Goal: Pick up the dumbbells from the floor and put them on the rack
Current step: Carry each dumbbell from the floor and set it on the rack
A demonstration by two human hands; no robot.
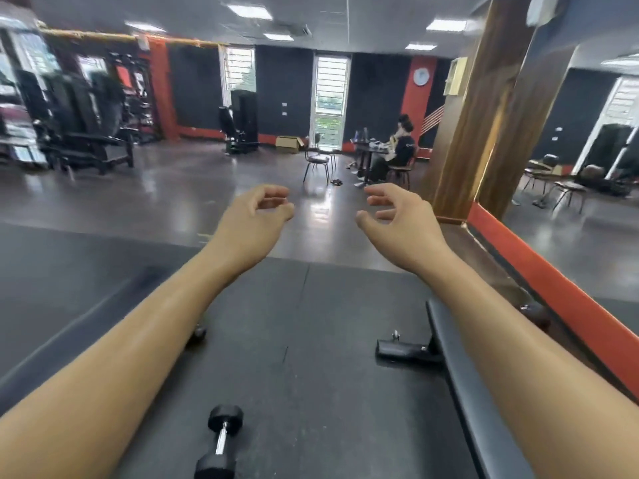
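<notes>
Dumbbell [220,443] sits on floor mat [311,340] right below us, beside bench [460,371]. Left hand [254,216] and right hand [397,210] both loose, half-curled, holding nothing. Rack not in sight. We reckon: bend knees, wrap chrome handle dead centre, lift level.

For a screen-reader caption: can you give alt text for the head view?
Two empty hands, left hand and right hand, reach forward open over a gym mat; a dumbbell lies below, a bench at right.
</notes>
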